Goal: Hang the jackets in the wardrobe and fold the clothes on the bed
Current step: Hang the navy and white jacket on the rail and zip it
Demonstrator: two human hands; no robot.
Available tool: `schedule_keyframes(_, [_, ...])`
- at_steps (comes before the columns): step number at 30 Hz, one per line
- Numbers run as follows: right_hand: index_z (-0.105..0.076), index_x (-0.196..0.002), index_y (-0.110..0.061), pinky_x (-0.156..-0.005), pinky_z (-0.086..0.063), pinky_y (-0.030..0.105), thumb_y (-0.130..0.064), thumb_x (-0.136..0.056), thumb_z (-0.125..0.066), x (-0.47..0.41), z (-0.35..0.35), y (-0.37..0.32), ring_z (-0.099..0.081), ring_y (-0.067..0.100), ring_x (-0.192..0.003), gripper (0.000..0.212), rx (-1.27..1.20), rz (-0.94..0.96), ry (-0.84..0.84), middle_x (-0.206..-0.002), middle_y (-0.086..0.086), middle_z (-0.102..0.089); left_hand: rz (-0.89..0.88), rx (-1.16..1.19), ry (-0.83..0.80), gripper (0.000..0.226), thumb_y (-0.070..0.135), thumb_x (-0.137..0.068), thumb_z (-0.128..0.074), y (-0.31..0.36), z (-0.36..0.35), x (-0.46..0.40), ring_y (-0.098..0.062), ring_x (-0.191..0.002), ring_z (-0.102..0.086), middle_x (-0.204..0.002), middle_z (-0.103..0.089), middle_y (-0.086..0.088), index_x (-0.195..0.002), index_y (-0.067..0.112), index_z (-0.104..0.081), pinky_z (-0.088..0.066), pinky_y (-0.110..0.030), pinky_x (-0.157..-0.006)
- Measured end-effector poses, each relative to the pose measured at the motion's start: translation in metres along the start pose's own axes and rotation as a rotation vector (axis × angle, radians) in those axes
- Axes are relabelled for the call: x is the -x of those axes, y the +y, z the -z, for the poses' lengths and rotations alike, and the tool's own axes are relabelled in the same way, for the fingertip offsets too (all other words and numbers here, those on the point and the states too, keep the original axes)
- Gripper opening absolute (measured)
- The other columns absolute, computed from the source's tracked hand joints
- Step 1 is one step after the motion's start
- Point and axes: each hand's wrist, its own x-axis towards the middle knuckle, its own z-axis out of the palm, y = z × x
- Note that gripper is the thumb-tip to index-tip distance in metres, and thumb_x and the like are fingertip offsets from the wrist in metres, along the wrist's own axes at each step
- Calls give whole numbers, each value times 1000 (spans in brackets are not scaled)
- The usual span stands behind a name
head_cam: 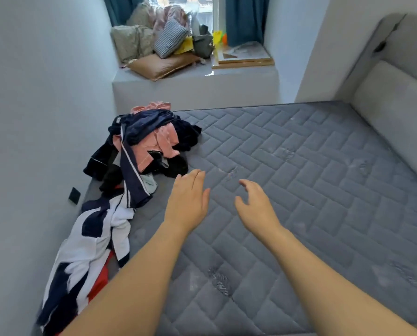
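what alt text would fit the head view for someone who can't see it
Two empty hands, left hand and right hand, reach over a bare grey quilted mattress beside a heap of navy, pink and white clothes against the left wall.

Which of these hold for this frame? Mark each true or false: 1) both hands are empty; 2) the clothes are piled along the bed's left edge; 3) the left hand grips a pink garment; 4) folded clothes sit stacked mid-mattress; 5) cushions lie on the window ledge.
1) True: the left hand and right hand hold nothing.
2) True: the clothes pile lies by the left wall on the mattress.
3) False: it hovers open, beside the pile.
4) False: nothing folded is there.
5) True: cushions lie on the window ledge.
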Motion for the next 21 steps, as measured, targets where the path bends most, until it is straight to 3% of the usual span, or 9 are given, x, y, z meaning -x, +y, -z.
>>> schedule_keyframes(4, [-36,-147,-15,-101,-23,16,-18,-98,-47,-42,-67,-51,-33,11,-136,51,-10,34,-139,-151,-1,-35,137,-29,-21,46,20,-97,-53,-90,13,1,-33,-126,-48,-139,-50,-17,-137,-2,-47,-31,-50,-110])
schedule_keyframes(8, [-36,-147,-15,-98,-26,17,-17,-97,-46,-75,-117,-80,-36,11,-132,51,-6,76,-259,-150,-1,-36,311,-9,13,36,13,-92,-57,-149,24,14,-33,-110,-53,-123,-57,-14,-125,0,-55,-39,-45,-98])
schedule_keyframes(11, [-36,-147,-16,-93,-29,18,-17,-97,-46,-94,-159,-91,-41,6,-113,52,-12,82,-340,-149,0,-36,452,31,-4,29,10,-89,-57,-189,28,40,-31,-101,-54,-112,-59,-10,-117,3,-57,-42,-43,-90])
schedule_keyframes(13, [-36,-147,-16,-89,-31,20,-17,-96,-46,-107,-194,-96,-41,7,-105,52,-9,49,-388,-149,1,-37,520,1,-46,31,7,-88,-58,-230,27,58,-33,-104,-55,-115,-60,-14,-118,1,-58,-43,-45,-91])
schedule_keyframes(16, [-37,-146,-18,-93,-33,23,-18,-95,-46,-125,-246,-99,-41,10,-118,52,-3,18,-447,-148,0,-38,692,1,-119,37,10,-92,-51,-301,18,71,-32,-117,-51,-128,-55,-14,-129,2,-52,-41,-42,-99])
schedule_keyframes(18, [-36,-147,-19,-90,-35,24,-19,-96,-46,-141,-284,-96,-39,7,-109,53,28,-9,-477,-148,-1,-37,826,41,-143,36,12,-94,-47,-348,3,73,-31,-117,-49,-132,-51,-13,-129,3,-50,-42,-39,-96])
schedule_keyframes(21, [-36,-147,-18,-88,-35,24,-20,-95,-46,-162,-327,-88,-40,6,-104,53,60,-72,-485,-148,-1,-39,875,85,-214,31,12,-94,-46,-397,-26,72,-32,-111,-50,-130,-49,-13,-124,4,-50,-45,-42,-90])
